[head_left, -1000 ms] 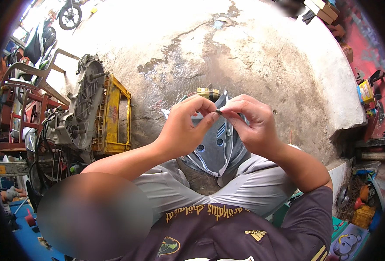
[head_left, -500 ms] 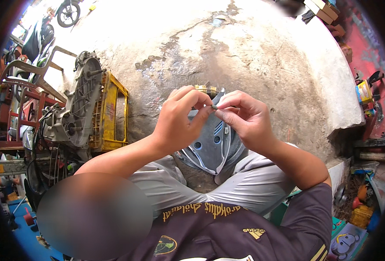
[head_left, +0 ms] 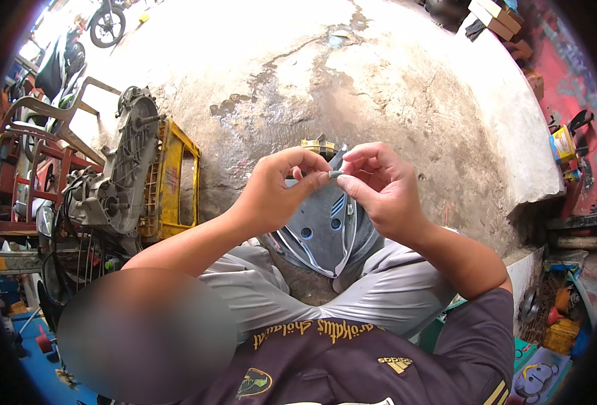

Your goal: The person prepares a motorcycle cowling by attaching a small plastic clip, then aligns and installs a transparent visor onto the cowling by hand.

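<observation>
Between my two hands is a small grey, ridged, roughly cylindrical piece (head_left: pixel 335 174), too small to name its kind. My left hand (head_left: pixel 281 179) pinches its left end with thumb and forefinger. On its right end are the thumb and fingers of my right hand (head_left: pixel 386 189), closed in a pinch. Below them, between my knees, lies a dark grey molded panel (head_left: pixel 322 229) with blue stripes, two round blue-rimmed holes and a pale edge; the hands cover part of it. A yellowish object (head_left: pixel 319 146) sits just beyond the panel, partly hidden.
To my left a metal engine casing (head_left: pixel 133 148) leans by a yellow plastic crate (head_left: pixel 180 179), with a red-brown chair (head_left: pixel 62 115) behind. A pale concrete ledge (head_left: pixel 521 148) runs along the right. Assorted parts (head_left: pixel 555 317) lie at the lower right. The concrete floor (head_left: pixel 406 88) is damp in places.
Both hands have lowered slightly and turned the small grey piece, so more of its length shows. The fingers of my right hand have spread a little.
</observation>
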The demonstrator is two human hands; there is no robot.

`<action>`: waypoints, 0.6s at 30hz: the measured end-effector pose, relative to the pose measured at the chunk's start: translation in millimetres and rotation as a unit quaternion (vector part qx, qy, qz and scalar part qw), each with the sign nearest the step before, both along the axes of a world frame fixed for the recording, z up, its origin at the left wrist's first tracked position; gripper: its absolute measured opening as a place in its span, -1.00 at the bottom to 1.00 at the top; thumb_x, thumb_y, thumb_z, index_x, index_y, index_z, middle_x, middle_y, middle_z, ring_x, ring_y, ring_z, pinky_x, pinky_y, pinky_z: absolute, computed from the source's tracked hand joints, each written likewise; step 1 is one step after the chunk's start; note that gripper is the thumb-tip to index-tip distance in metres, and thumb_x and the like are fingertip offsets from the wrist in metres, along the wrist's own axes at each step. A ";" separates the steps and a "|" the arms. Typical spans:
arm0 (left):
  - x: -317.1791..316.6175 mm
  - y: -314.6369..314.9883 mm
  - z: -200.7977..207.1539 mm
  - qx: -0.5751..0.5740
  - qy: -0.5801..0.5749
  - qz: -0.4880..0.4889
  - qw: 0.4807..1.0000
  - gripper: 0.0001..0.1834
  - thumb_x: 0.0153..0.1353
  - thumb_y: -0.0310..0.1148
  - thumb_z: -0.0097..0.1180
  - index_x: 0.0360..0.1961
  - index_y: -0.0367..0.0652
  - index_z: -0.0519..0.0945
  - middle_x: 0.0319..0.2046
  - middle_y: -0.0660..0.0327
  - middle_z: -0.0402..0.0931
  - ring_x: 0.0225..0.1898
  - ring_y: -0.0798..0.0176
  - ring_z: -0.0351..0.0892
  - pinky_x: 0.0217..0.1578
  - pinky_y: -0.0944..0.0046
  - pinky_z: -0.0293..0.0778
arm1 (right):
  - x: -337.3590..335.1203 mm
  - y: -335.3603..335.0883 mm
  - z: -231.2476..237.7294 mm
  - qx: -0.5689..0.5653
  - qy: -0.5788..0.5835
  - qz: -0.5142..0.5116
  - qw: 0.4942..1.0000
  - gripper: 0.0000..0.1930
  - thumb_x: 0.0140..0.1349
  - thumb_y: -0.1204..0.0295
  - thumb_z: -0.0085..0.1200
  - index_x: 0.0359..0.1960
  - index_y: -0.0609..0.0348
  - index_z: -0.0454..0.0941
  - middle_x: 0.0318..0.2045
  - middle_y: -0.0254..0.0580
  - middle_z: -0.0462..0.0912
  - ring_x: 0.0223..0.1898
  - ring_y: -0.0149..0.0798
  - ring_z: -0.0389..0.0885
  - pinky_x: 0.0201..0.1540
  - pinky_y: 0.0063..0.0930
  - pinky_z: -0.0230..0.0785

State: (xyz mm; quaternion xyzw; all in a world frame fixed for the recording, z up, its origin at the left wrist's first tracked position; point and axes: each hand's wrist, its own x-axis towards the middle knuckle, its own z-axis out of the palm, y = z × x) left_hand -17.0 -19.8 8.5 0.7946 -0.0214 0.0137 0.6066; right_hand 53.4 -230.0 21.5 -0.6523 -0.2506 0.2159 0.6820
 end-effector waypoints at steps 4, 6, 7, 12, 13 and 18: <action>1.0 3.4 -4.7 -0.110 0.078 -0.020 0.991 -0.79 0.45 -0.38 0.27 -0.01 -0.27 0.67 -0.19 0.37 0.65 -0.14 0.56 0.53 -0.10 0.44 0.45 | 1.3 -0.5 -4.4 0.001 -0.040 -0.012 0.999 -0.76 0.32 0.69 0.23 -0.01 0.25 0.57 -0.20 -0.30 0.65 -0.09 -0.49 0.64 0.05 -0.53 0.55; -0.3 5.2 -4.3 -0.141 0.094 -0.048 0.984 -0.76 0.46 -0.36 0.26 0.03 -0.30 0.65 -0.17 0.35 0.65 -0.15 0.57 0.54 -0.10 0.47 0.45 | -0.5 -1.1 -5.7 0.005 -0.055 -0.012 0.998 -0.76 0.32 0.69 0.23 -0.02 0.25 0.57 -0.19 -0.28 0.66 -0.08 -0.49 0.65 0.06 -0.52 0.55; -1.3 3.9 -2.2 -0.127 0.099 -0.045 0.986 -0.77 0.46 -0.36 0.26 0.00 -0.29 0.65 -0.18 0.36 0.64 -0.15 0.58 0.52 -0.09 0.47 0.45 | -1.3 -2.0 -5.1 -0.004 -0.063 -0.011 0.998 -0.77 0.31 0.69 0.23 -0.03 0.26 0.57 -0.19 -0.26 0.66 -0.07 -0.48 0.66 0.07 -0.51 0.55; -4.8 -2.7 4.2 -0.082 0.064 -0.032 0.994 -0.78 0.48 -0.32 0.24 -0.06 -0.28 0.64 -0.23 0.41 0.60 -0.18 0.57 0.45 -0.12 0.45 0.43 | -0.6 -1.9 -10.6 -0.002 -0.077 -0.002 0.997 -0.76 0.29 0.69 0.25 -0.02 0.28 0.60 -0.16 -0.21 0.69 -0.06 -0.43 0.69 0.07 -0.49 0.58; -5.4 -2.6 6.0 -0.042 0.049 -0.024 0.998 -0.79 0.48 -0.33 0.23 -0.06 -0.28 0.64 -0.26 0.39 0.60 -0.20 0.54 0.45 -0.12 0.42 0.43 | -0.1 -1.7 -10.5 -0.002 -0.077 -0.003 0.997 -0.76 0.29 0.69 0.25 -0.02 0.28 0.60 -0.16 -0.21 0.69 -0.06 -0.43 0.69 0.07 -0.49 0.58; -4.9 -6.3 10.9 0.045 -0.006 -0.004 0.999 -0.84 0.43 -0.40 0.20 -0.09 -0.28 0.63 -0.32 0.29 0.62 -0.24 0.41 0.48 -0.10 0.28 0.44 | 3.8 -3.0 -5.2 -0.037 -0.103 0.015 0.994 -0.76 0.26 0.68 0.30 -0.05 0.32 0.62 -0.14 -0.17 0.66 -0.07 -0.36 0.70 0.02 -0.46 0.61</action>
